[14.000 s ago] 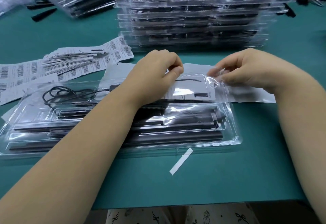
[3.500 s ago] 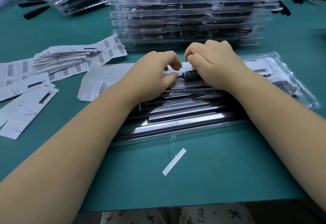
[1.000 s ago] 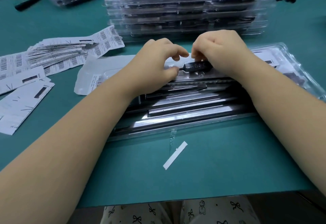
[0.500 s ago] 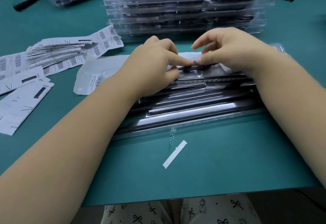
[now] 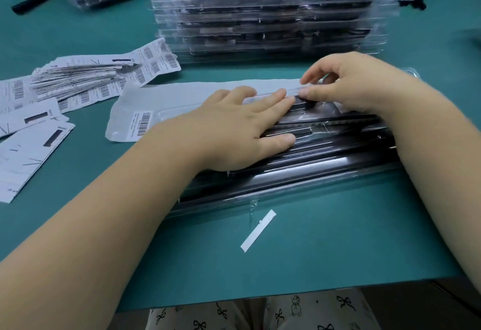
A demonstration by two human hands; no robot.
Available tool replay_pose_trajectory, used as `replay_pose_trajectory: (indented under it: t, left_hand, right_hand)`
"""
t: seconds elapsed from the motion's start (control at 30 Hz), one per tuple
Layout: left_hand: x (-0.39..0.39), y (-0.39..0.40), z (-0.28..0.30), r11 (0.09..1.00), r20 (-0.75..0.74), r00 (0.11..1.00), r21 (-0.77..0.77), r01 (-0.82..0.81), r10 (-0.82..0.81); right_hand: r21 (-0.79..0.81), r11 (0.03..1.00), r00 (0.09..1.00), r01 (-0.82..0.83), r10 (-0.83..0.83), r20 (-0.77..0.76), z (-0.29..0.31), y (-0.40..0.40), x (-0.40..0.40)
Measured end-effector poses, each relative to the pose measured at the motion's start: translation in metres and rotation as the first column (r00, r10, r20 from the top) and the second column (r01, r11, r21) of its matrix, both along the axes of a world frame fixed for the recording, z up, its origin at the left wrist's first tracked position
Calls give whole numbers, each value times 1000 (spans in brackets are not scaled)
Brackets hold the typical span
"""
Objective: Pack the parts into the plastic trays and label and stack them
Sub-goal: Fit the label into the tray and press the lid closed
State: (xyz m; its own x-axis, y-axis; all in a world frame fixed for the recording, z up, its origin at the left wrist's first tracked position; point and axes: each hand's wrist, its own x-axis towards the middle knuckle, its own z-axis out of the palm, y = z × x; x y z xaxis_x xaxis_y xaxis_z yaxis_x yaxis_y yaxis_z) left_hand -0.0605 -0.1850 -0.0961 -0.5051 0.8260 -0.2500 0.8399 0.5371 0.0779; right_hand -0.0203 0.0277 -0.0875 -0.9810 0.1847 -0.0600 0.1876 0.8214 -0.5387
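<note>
Centre of bench (image 5: pixel 338 238), just in front of the stack (image 5: pixel 273 12): open tray (image 5: pixel 299 173), clear, thin, glossy, loaded with long black parts (image 5: pixel 312 158). Left hand (image 5: pixel 234 132) flat on the tray's left half, fingers (image 5: pixel 273 98) straight and slightly apart, pressing, gripping nothing. Right hand (image 5: pixel 359 82) over the tray's far edge, thumb and forefinger pinched together on a small dark part (image 5: pixel 304 100), seemingly seating it in a pocket; exact contact partly hidden by blur. Left of the tray: white sleeve (image 5: pixel 182 95) with barcode label, partly tucked under the tray's far edge. Further left: loose labels (image 5: pixel 86 77). In front of the tray: a white paper strip (image 5: pixel 257 230).

Judged handling: tray light, springy, slippery; likely to flex or pop if lifted by one corner, spilling the rods. Best held by both long rims, or pressed flat while loading. Long parts stiff, light, apt to roll out of shallow channels unless snapped in. Small part best pinched at its sides and pushed straight down. Sleeve limp and thin, to be taken by an edge. Packing looks nearly full; closing, labelling, stacking not yet done.
</note>
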Motion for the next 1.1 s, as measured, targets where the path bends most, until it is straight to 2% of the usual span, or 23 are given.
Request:
replay_pose_trajectory:
  t: [0.1,0.27,0.37,0.47,0.6,0.73,0.87,1.1]
  left_hand:
    - [1,-1,-1,1000,31,1000,10,-6,5]
    - [0,-2,-1,1000,60,998,7,-8,8]
    - [4,-4,-3,994,62,998,104,-20,13]
    - [1,-4,1,955,105,986,254,-154,131]
    - [-22,-21,14,921,-56,949,268,-285,310]
    - [-41,-52,29,875,177,889,178,-450,422]
    - [-53,-78,37,860,337,834,112,-497,438]
    - [-60,-84,32,807,359,770,73,-586,527]
  right_hand:
    - [51,998,999,-34,33,20,-1,-2,-1]
    - [-40,999,998,30,-33,-56,-9,0,3]
    - [-40,996,991,82,-86,-105,-12,0,1]
    - [7,996,991,90,-89,-96,-12,0,0]
    - [66,997,997,34,-29,-71,-13,-2,1]
    - [84,995,998,-56,56,6,-7,0,4]
    - [-2,997,994,-82,82,76,-3,6,5]
    - [36,989,969,-142,131,211,5,2,-2]
